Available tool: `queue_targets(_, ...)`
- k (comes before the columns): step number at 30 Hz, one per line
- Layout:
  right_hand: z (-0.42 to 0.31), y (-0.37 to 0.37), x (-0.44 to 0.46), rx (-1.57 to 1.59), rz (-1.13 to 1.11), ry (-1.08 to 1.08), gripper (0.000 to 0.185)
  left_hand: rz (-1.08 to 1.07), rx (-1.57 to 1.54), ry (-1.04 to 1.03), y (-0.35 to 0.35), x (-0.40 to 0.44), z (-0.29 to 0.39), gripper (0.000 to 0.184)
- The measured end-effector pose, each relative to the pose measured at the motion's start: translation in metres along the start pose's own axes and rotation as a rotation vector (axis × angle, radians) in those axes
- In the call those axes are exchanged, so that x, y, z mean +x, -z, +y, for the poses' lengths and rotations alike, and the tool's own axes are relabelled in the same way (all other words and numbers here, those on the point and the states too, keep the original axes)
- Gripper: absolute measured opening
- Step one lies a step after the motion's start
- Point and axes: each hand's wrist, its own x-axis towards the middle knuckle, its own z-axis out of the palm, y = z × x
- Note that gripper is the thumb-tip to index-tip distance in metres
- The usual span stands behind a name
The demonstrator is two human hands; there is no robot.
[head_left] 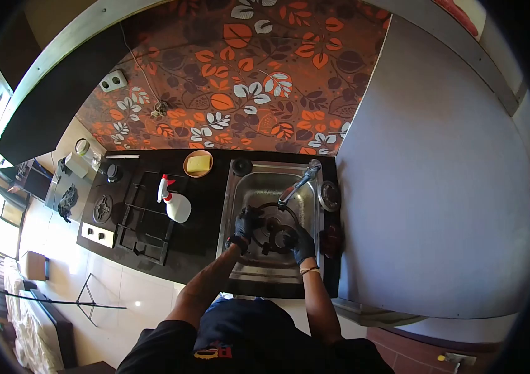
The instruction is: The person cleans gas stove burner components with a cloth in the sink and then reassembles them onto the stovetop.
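Note:
Both my hands wear black gloves and are down inside the steel sink point(259, 272). A round black metal ring with prongs, which looks like a stove grate point(265, 250), lies between them in the basin. My left hand point(249, 223) has its fingers curled over the ring's left side. On the ring's right side, my right hand point(302, 243) is closed at its lower edge; I cannot make out whether something else is in its fingers. The faucet point(299, 184) reaches over the basin from the back right, its spout end above the ring.
Left of the sink, a white spray bottle point(178, 207) with a red trigger stands on the black counter. A yellow sponge point(198, 164) rests in a round dish behind it. Farther left is the stove with a rectangular grate point(145, 218). A grey panel point(433, 181) borders the right side.

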Motion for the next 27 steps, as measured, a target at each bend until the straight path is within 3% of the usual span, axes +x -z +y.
queue_targets(4,-0.008,-0.003,-0.017,0.007,-0.017,0.08,0.03,-0.074,-0.066,0.021,-0.004,0.01,-0.014,0.024)
queue_targets(8,-0.011,0.0,-0.025,-0.051,0.036,0.215,0.037,-0.086,-0.667,0.547,-0.018,0.036,0.007,0.029)
queue_targets(10,-0.004,0.018,-0.015,-0.096,0.017,0.287,0.041,-0.327,-0.031,0.129,-0.024,0.053,-0.008,0.026)
queue_targets(12,-0.005,0.027,-0.014,-0.079,0.038,0.32,0.043,-0.45,0.279,-0.11,-0.033,0.067,-0.036,0.025)
queue_targets(13,-0.006,0.021,-0.023,-0.039,0.069,0.317,0.042,-0.466,0.272,-0.133,-0.038,0.073,-0.041,0.025)
queue_targets(15,-0.01,0.017,-0.029,0.004,0.088,0.337,0.041,-0.437,0.099,0.065,-0.048,0.077,-0.043,0.025)
queue_targets(17,-0.003,0.032,-0.027,0.009,0.071,0.383,0.042,-0.329,-0.233,0.509,-0.058,0.067,0.004,0.026)
queue_targets(23,-0.013,0.014,-0.031,0.017,0.041,0.38,0.039,-0.384,0.093,0.362,-0.054,0.075,0.005,0.023)
queue_targets(25,-0.015,0.012,-0.018,-0.004,0.039,0.311,0.039,-0.39,0.243,0.105,-0.039,0.082,-0.034,0.022)
queue_targets(27,-0.018,0.007,-0.005,-0.007,0.002,0.232,0.04,-0.349,0.181,0.123,-0.023,0.078,-0.037,0.023)
